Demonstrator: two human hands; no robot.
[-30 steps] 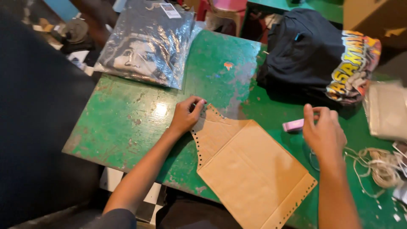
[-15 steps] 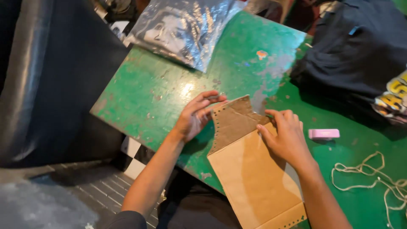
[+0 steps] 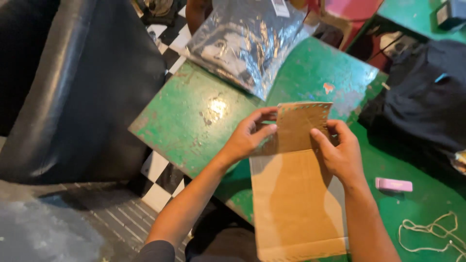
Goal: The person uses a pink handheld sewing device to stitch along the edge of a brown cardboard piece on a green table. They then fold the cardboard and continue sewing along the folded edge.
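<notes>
Here the left hand and the right hand both pinch the folded top flap of a tan leather piece, fingers closed on it, above the green table.

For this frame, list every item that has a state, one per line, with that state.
Tan leather piece: lifted, top flap with punched holes folded up, gripped at both sides.
Left hand: pinching the flap's left edge.
Right hand: pinching the flap's right edge.
Plastic-wrapped garment: sealed, lying flat.
Pink block: lying flat, untouched.
Cord: loose, tangled.
Black bag: slumped on green table.
</notes>
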